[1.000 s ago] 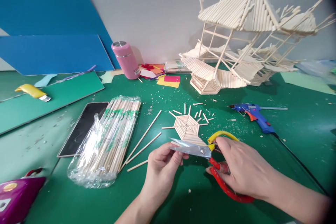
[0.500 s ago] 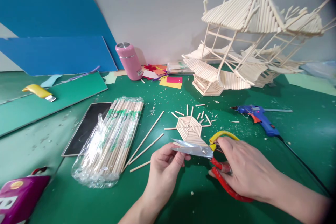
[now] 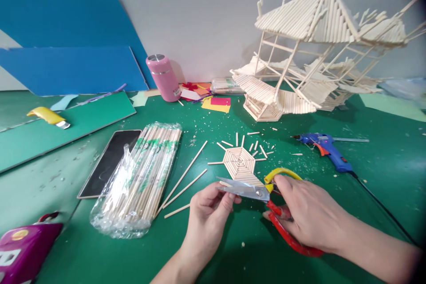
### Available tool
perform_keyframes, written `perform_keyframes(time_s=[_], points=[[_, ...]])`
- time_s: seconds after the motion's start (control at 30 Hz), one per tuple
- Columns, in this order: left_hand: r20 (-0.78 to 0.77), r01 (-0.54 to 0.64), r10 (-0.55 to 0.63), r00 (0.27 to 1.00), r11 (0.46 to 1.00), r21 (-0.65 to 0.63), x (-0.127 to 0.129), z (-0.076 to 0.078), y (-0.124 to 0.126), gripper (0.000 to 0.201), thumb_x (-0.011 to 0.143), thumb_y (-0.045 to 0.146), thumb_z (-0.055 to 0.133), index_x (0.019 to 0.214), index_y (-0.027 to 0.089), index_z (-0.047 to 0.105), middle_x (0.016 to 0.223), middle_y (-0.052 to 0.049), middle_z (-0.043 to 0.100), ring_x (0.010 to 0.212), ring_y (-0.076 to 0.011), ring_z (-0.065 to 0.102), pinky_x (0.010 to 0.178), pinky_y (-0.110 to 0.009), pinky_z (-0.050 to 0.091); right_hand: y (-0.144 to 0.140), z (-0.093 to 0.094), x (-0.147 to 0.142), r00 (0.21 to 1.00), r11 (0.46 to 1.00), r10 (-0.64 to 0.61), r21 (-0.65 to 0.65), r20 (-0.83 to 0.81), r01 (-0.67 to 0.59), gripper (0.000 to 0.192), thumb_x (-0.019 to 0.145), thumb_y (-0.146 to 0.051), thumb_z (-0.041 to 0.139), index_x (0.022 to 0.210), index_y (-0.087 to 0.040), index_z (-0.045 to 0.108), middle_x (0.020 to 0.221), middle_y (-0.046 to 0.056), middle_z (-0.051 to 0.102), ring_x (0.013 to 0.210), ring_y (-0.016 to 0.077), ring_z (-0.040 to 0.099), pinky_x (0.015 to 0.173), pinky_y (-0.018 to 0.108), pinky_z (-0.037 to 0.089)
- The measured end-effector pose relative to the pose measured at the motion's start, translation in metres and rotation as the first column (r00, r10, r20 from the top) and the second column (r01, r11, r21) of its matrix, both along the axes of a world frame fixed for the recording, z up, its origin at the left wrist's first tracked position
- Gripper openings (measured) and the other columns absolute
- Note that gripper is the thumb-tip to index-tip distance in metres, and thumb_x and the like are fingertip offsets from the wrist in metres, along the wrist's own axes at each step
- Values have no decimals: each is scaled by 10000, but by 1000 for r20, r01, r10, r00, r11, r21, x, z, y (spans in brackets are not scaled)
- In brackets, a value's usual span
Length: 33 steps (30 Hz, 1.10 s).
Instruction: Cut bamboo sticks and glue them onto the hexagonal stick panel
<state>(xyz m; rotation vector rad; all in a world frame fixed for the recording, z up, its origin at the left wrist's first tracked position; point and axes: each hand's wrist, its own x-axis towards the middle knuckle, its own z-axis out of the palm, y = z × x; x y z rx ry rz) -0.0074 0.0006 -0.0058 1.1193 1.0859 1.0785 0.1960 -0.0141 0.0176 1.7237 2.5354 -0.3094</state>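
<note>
My right hand (image 3: pixel 309 217) grips scissors (image 3: pixel 248 190) with one yellow and one red handle, their blades pointing left. At the blade tips, my left hand (image 3: pixel 211 213) pinches a short wooden stick (image 3: pixel 225 183), mostly hidden by fingers and metal. The blades stand slightly apart around the stick. Just beyond them lies a flat web-like panel of wooden sticks (image 3: pixel 238 162), with several sticks jutting out from its edge. Short cut pieces (image 3: pixel 256 145) are scattered at its upper right. Several long sticks (image 3: pixel 186 188) lie left of my left hand.
A plastic pack of sticks (image 3: pixel 143 173) overlaps a dark phone-like slab (image 3: pixel 111 159) on the left. A blue glue gun (image 3: pixel 329 148) with a trailing cord lies right. Behind stand a stick-built pavilion model (image 3: pixel 293 66) and a pink flask (image 3: pixel 163 77). A yellow cutter (image 3: pixel 48 116) lies far left.
The scissor blades look slightly closer together around the stick. Both hands stay in nearly the same place, and the things on the table have not moved.
</note>
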Motion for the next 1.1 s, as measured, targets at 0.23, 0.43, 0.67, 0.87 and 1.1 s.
perform_keyframes(time_s=[0.23, 0.43, 0.67, 0.87, 1.1], points=[[-71, 49, -48, 996, 999, 12, 0, -2, -1, 133, 758, 218, 595, 669, 135, 649, 614, -30, 618, 546, -103, 501, 482, -175, 381, -1, -3, 3, 998, 1000, 8, -29, 64, -6, 304, 794, -450, 438, 884, -159, 429, 686, 77, 615, 591, 262, 621, 498, 361, 435], [-88, 82, -84, 993, 996, -27, 1, -5, 1, 141, 755, 234, 608, 671, 130, 652, 618, -29, 618, 554, -98, 487, 496, -176, 371, -3, -9, 4, 998, 996, -22, -86, 54, 27, 275, 799, -441, 433, 856, -173, 409, 662, 55, 612, 563, 254, 624, 459, 333, 400], [-68, 89, -94, 993, 993, -71, 2, -9, 1, 156, 754, 252, 615, 674, 125, 658, 619, -32, 618, 559, -102, 478, 503, -187, 364, -7, -18, 8, 999, 998, -31, -62, -25, 29, 268, 771, -416, 479, 866, -172, 417, 648, 50, 622, 534, 251, 623, 432, 307, 344], [-29, 99, -102, 994, 990, -99, 3, -8, 1, 160, 753, 263, 616, 687, 124, 661, 621, -40, 621, 564, -108, 481, 511, -194, 373, -9, -17, 7, 999, 995, -39, -97, -23, 36, 236, 770, -377, 483, 869, -175, 414, 627, 40, 621, 517, 245, 615, 421, 295, 318], [-11, 89, -91, 996, 990, -110, 3, -9, 1, 180, 748, 281, 620, 676, 122, 663, 614, -41, 626, 548, -104, 476, 498, -191, 370, -11, -20, 5, 998, 987, -54, -155, -10, 52, 204, 774, -342, 481, 872, -181, 403, 638, 35, 629, 535, 253, 621, 433, 308, 327]])
